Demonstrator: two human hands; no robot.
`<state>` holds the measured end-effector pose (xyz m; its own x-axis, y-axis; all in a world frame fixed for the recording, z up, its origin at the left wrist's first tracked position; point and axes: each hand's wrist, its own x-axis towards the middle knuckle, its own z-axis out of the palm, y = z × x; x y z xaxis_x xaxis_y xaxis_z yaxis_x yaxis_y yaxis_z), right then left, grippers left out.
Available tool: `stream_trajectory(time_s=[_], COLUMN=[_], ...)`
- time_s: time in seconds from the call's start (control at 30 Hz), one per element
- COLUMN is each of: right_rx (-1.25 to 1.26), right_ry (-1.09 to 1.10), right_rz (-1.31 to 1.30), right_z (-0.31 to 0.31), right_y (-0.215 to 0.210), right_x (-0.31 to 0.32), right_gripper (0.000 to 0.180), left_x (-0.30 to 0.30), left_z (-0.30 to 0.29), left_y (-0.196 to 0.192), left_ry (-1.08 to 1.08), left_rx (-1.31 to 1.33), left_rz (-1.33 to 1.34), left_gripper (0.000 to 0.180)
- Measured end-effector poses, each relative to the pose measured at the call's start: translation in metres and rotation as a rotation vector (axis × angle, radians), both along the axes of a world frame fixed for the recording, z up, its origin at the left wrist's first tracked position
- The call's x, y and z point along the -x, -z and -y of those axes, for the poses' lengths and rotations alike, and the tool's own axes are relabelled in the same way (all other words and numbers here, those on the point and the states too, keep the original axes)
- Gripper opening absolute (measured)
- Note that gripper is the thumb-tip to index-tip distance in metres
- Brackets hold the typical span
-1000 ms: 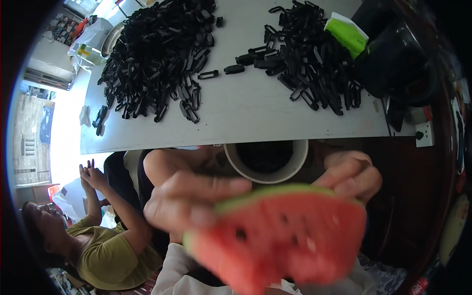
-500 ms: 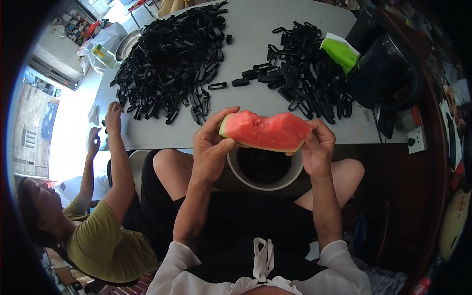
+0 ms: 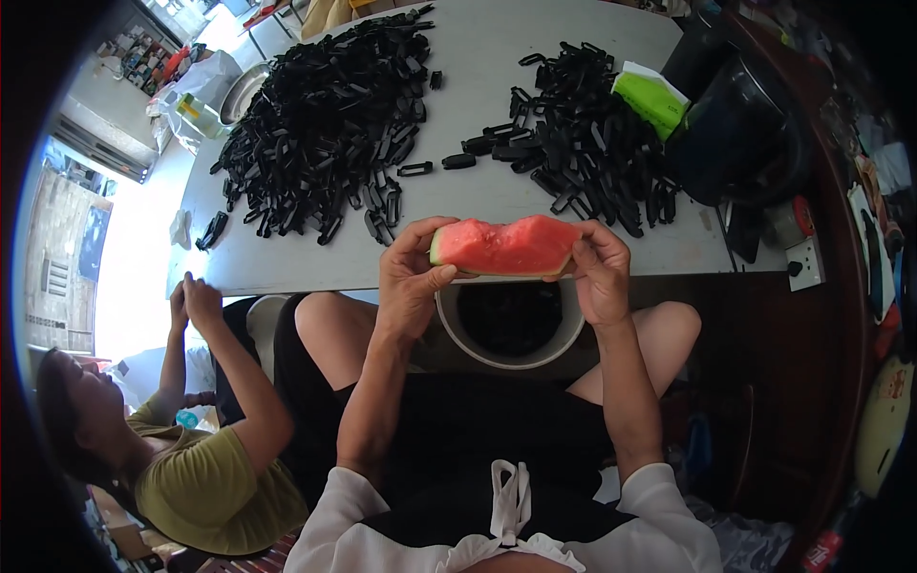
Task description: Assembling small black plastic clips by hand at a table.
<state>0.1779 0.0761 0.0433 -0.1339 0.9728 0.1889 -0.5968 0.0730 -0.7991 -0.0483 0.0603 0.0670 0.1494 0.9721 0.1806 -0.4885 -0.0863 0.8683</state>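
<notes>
A watermelon slice [image 3: 506, 250] with red flesh, a bitten-looking dip in its top edge and a thin green rind is held up level by both hands. My left hand [image 3: 413, 277] pinches its left end, thumb in front and fingers behind. My right hand [image 3: 604, 272] grips the right end the same way. Beneath the slice, between my knees, stands a pale round bucket [image 3: 449, 329] with dark contents that I cannot make out. Just beyond the hands is the edge of the white table [image 3: 478, 215].
Black plastic clip-like parts lie in a large left pile [image 3: 325, 124] and a smaller right pile [image 3: 592, 134]. A green packet [image 3: 651, 98] leans by a dark pitcher [image 3: 740, 134]. A power strip [image 3: 805, 263] is at the right. At the left sits a co-worker [image 3: 210, 477], hands near the table corner.
The watermelon slice and my hands have shifted slightly, the right hand moving left and the slice's right end tilting. The co-worker's hands have come down and together off the table.
</notes>
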Motion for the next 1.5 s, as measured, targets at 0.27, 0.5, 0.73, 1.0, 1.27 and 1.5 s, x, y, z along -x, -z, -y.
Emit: stream_trajectory(time_s=[0.27, 0.5, 0.73, 1.0, 1.27, 1.5], right_rx=[0.023, 0.058, 0.08, -0.277, -0.335, -0.351], right_ry=[-0.07, 0.135, 0.295, 0.497, 0.567, 0.578], right_rz=[0.041, 0.385, 0.589, 1.316, 1.74, 1.721], right_z=[-0.009, -0.014, -0.03, -0.073, -0.082, -0.086], right_y=[0.005, 0.006, -0.01, -0.008, -0.005, -0.006], right_x=[0.0, -0.014, -0.021, 0.005, 0.021, 0.024], right_gripper=[0.032, 0.016, 0.009, 0.011, 0.018, 0.021], left_x=[0.015, 0.041, 0.037, 0.036, 0.036, 0.034], left_z=[-0.005, -0.012, -0.012, -0.011, -0.016, -0.018], left_y=[0.022, 0.03, 0.05, 0.06, 0.062, 0.06], left_ry=[-0.034, -0.106, -0.111, -0.143, -0.193, -0.214], left_rx=[0.024, 0.005, 0.042, 0.03, 0.045, 0.083], left_rz=[0.097, 0.048, 0.09, 0.086, 0.08, 0.067], left_gripper=[0.05, 0.047, 0.046, 0.044, 0.041, 0.037])
